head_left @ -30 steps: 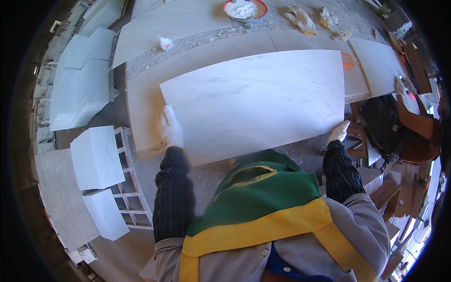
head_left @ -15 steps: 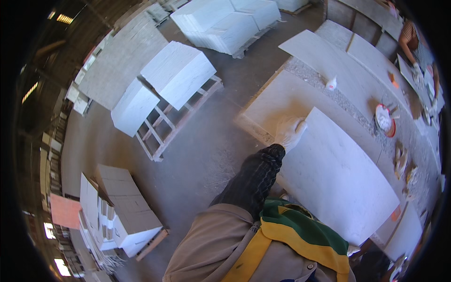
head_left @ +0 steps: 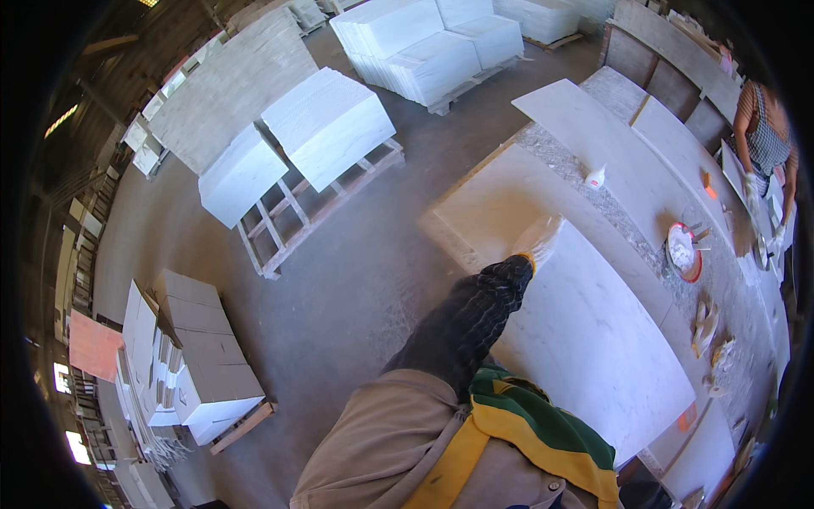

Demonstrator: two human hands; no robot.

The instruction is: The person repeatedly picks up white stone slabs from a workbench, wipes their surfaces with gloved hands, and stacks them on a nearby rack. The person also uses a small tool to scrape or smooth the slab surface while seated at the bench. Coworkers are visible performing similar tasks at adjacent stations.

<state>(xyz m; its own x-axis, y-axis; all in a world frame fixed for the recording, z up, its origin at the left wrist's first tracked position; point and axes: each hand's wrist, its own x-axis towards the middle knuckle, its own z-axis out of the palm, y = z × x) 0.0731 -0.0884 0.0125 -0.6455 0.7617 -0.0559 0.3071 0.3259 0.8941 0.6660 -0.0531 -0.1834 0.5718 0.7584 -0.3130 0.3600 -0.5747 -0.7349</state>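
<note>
My left hand (head_left: pixel 541 237), in a white glove, lies on the far-left corner of a large white, grey-veined stone slab (head_left: pixel 602 327). Its fingers look stretched out along the slab's short edge, somewhat blurred. The slab rests over a flat beige slab (head_left: pixel 500 191) on the workbench, close in front of my body. My right hand does not show; the slab's near end is partly behind my green and yellow collar.
Beyond the slab are a white bottle (head_left: pixel 595 177), a red-rimmed bowl (head_left: pixel 683 253) of white material, and crumpled gloves (head_left: pixel 704 327). A co-worker (head_left: pixel 763 136) stands across the bench. Stacked slabs (head_left: pixel 326 127) on a pallet (head_left: pixel 297 220) and cartons (head_left: pixel 203 348) stand to the left.
My left hand has moved farther along the slab's edge toward its far corner, with its fingers straighter. The whole view has shifted slightly; the slab appears to lie in the same place.
</note>
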